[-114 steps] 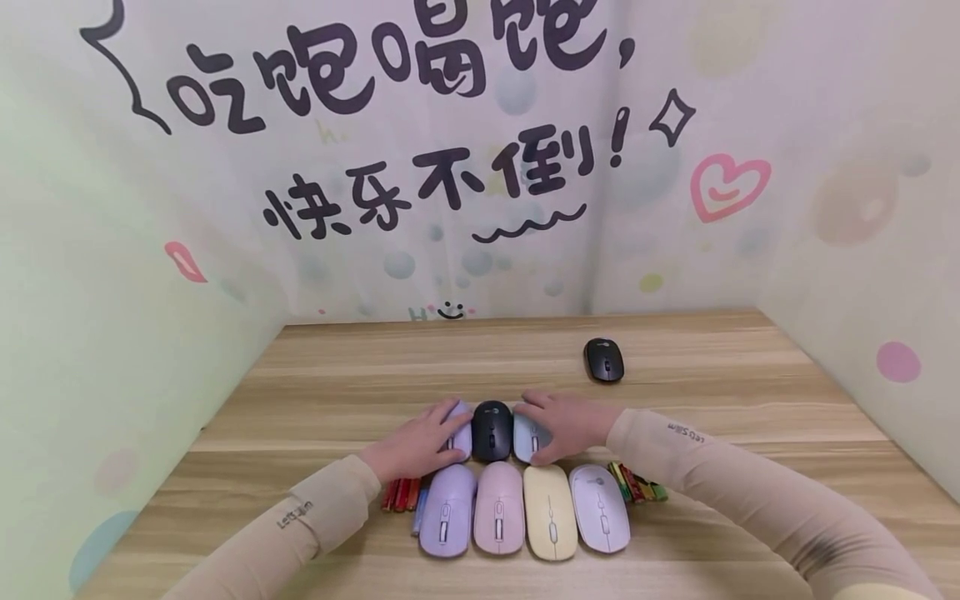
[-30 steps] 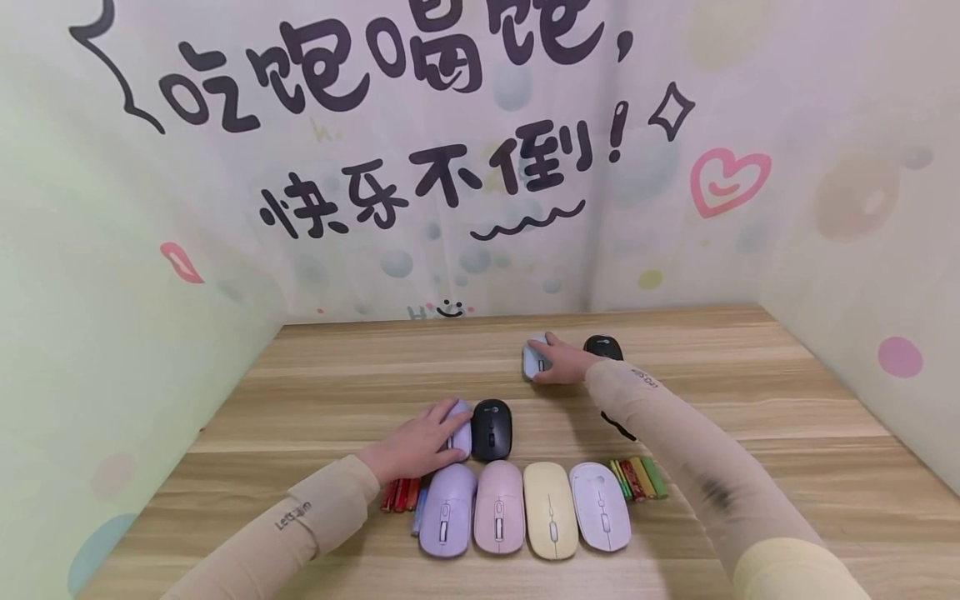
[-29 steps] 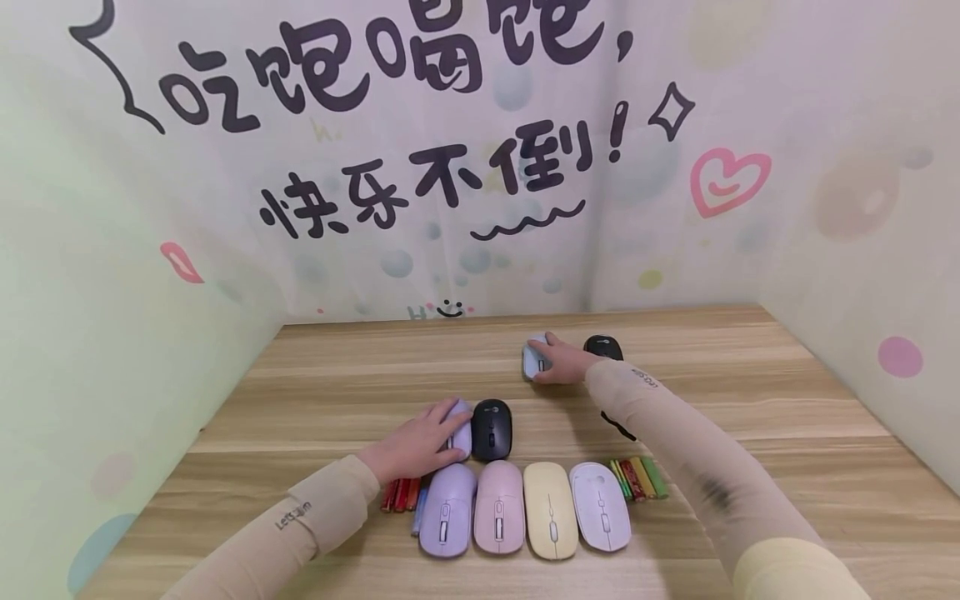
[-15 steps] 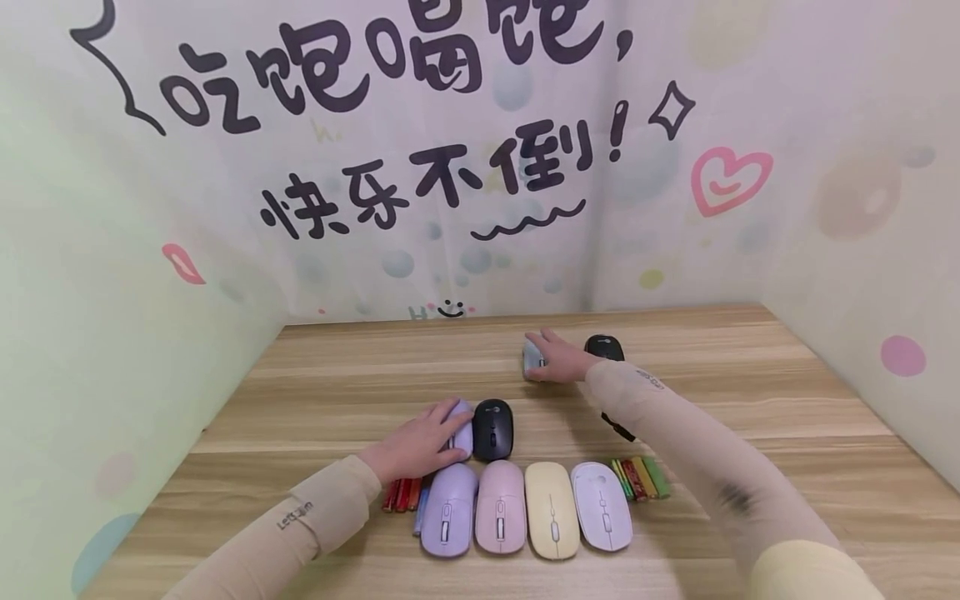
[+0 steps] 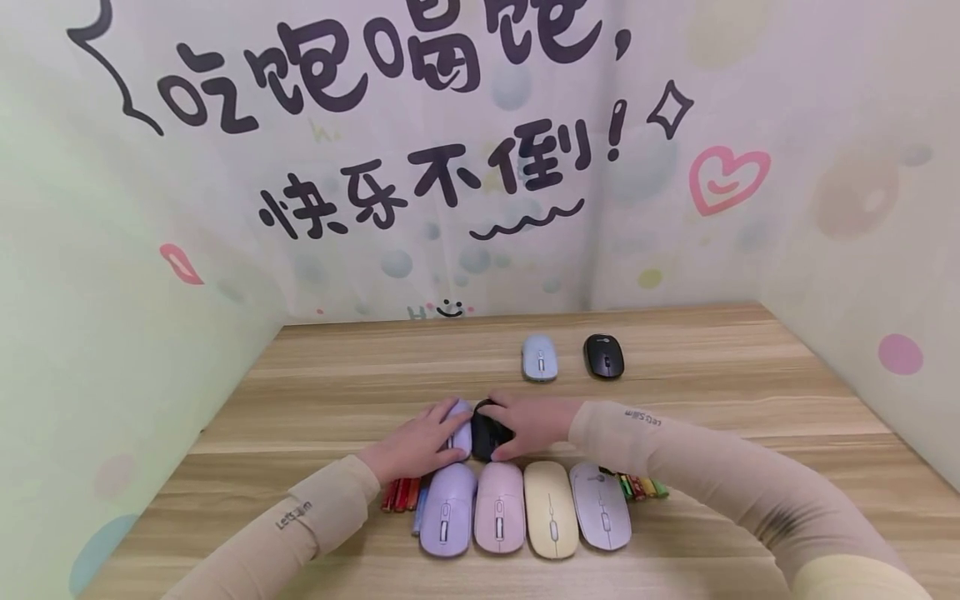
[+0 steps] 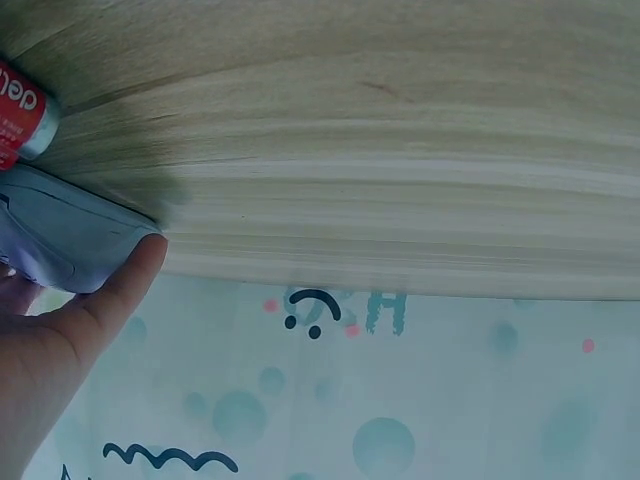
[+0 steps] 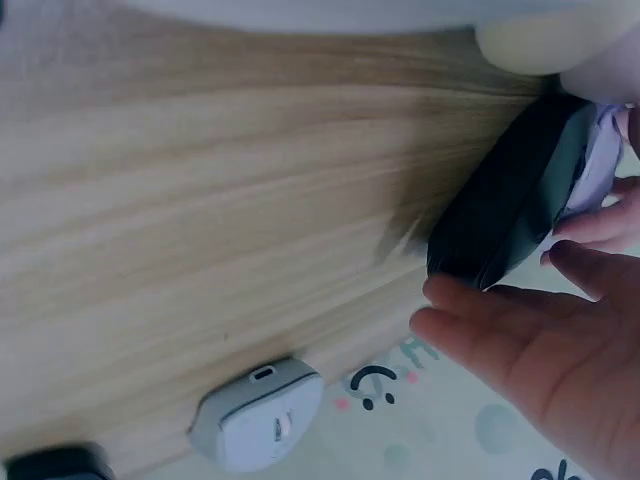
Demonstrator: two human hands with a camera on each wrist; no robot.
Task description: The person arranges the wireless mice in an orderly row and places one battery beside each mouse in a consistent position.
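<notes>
My left hand (image 5: 415,442) holds a small lavender computer mouse (image 5: 462,437), fingertips at its far end and thumb toward the near end. In the left wrist view one finger lies along the end of that mouse (image 6: 70,235). Right beside it is a black mouse (image 5: 483,433), with my right hand (image 5: 531,423) spread over it. The right wrist view shows fairly straight fingers (image 7: 480,330) touching the end of the black mouse (image 7: 515,200); the thumb's contact is hard to make out. A light blue mouse (image 5: 540,358) stands alone farther back.
Another black mouse (image 5: 604,357) lies at the back right. A near row has a purple mouse (image 5: 447,512), a pink one (image 5: 500,510), a yellow one (image 5: 551,512) and a white one (image 5: 602,508). Red batteries (image 5: 402,494) and green-gold ones (image 5: 643,487) flank the row.
My right hand carried the light blue mouse to the back, let it go beside the black one, and came back to the front black mouse. My left hand has stayed in place.
</notes>
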